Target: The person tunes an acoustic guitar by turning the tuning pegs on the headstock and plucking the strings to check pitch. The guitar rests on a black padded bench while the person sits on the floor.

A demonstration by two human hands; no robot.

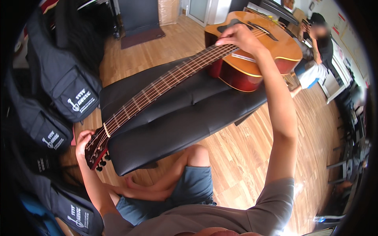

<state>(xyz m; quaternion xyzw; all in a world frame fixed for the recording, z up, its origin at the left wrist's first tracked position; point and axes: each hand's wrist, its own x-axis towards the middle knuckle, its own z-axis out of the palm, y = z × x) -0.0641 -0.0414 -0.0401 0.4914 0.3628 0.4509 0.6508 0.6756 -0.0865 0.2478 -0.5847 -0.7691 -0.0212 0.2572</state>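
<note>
Here is the black padded bench, the biggest thing in view, lying slantwise with all else set around it. Off beyond its right end sits another person, small and partly cut by the bending rim, both hands raised to a dark object too small to name.

Left of the bench stand the bags: a tall black one closest to it, a second bag just behind, and a third bag nearer the bottom edge, all with white print on the front pockets. What they hold, nobody can tell from here, and the dark rim swallows their outer sides.

Now the guitar! It lies face up, its orange body over the far right end of the bench, the long neck running above the padding, the head out past the left end.

At the bench's far side, the right hand covers part of the sound hole; fingers bent, thumb and forefinger close together at the strings, though whether they pinch one cannot be told. Off the left end, the left hand has its fingers curled against the head's edge, tips partly hidden, grip unclear. Below it, small dark pegs poke out.
</note>
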